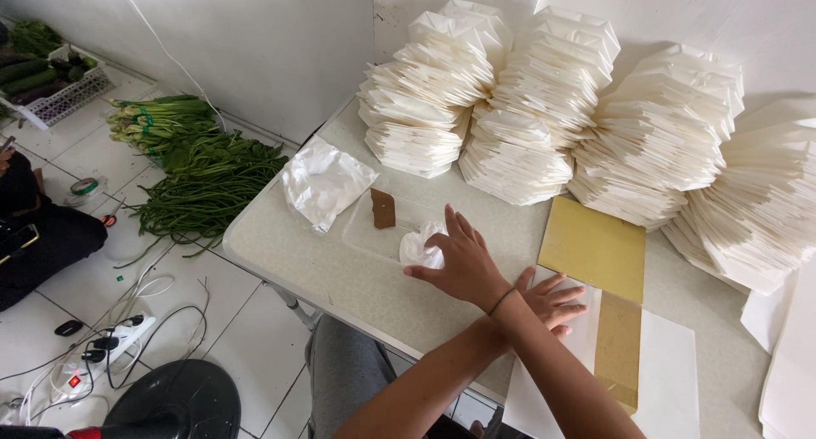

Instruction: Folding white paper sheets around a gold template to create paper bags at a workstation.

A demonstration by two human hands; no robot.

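**Crossed arms at the table: right hand on a white wad, left hand pinning a sheet**

Obs. 1. A crumpled white wad (418, 245) lies in the near right corner of a clear shallow tray (367, 235) on the table (323, 273). The right hand (463, 265) reaches across to it, palm down, fingers spread apart, fingertips and thumb touching the wad. It is not closed around it. The reach looks like a light touch or a gathering one, not a firm hold.

Obs. 2. The left hand (557, 303) lies right of the tray, passing under the right forearm. It is flat, fingers slightly apart, on a white sheet (671, 371). It grips nothing, and the flat palm probably keeps the sheet from sliding.

Obs. 3. A brown scrap (382, 208) sits inside the tray at its far edge. Left of the tray lies a crumpled clear plastic bag (323, 180).

Obs. 4. Right of the tray, past the hands, is a gold sheet (595, 248). Nearer than that, a narrower gold strip (618, 345) rests on the white sheet.

Obs. 5. Beyond the tray, fanned stacks of folded white paper pieces (544, 107) lean against the wall, likely stood there to leave the near table free.

Obs. 6. Left of the tray, down on the tiled floor, lie bundles of green stalks (204, 184). Further left is a white basket of vegetables (59, 95). Nearer to me are a power strip (102, 345) with cables and a dark round base (178, 401).
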